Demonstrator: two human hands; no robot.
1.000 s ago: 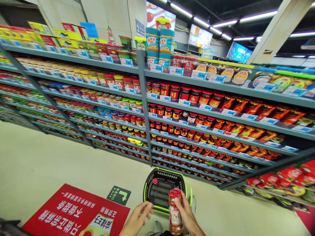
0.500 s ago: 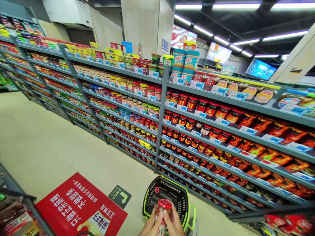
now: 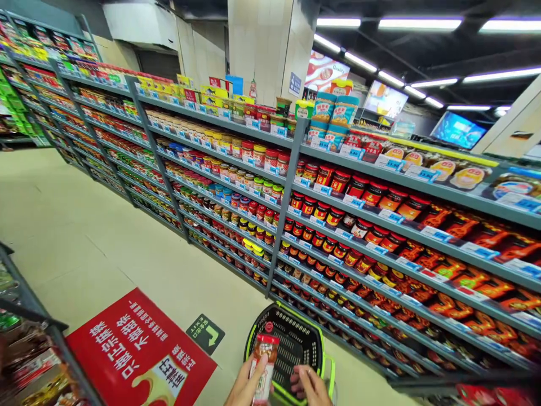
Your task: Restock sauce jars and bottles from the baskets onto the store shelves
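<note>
Filling most of the view: long shelf rack (image 3: 287,192), stocked with packed goods (image 3: 335,217) row over row. In front, pale floor (image 3: 127,237) with red poster (image 3: 101,341) lying flat. Close to the rack's foot, standing on the floor: black green-rimmed basket (image 3: 291,349), just beside a dark green exit sign (image 3: 205,334). At basket's near-left side, left hand (image 3: 242,386), grip clenched around jar (image 3: 266,375). Over basket's near side in this view, right hand (image 3: 313,388): released grip, loosely bent, holding nothing visible; cannot tell if touching the rim. About the jar: slightly tilted, red lid up, overlapping basket's left part in view. Progress, judged from now: in hand and off the shelves, not yet set down in basket or elsewhere. Smallest: red round spot (image 3: 269,326) at basket's far-left end; cannot tell whether lid or sticker.
</note>
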